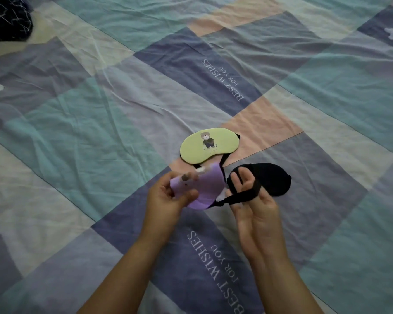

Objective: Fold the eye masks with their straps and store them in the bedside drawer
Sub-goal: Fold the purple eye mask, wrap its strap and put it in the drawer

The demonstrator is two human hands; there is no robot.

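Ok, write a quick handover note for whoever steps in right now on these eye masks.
Left hand: shut on the purple mask, held above the bed.
Right hand: open, fingers spread, with the purple mask's black strap looped over them.
Yellow-green mask lies flat on the bedspread, strap loose beneath it. Black mask lies just right of it, behind the right hand.
Done: no mask looks folded yet.
Left: finish wrapping the purple one, fold the other two, put all three in the drawer, which is not in view.
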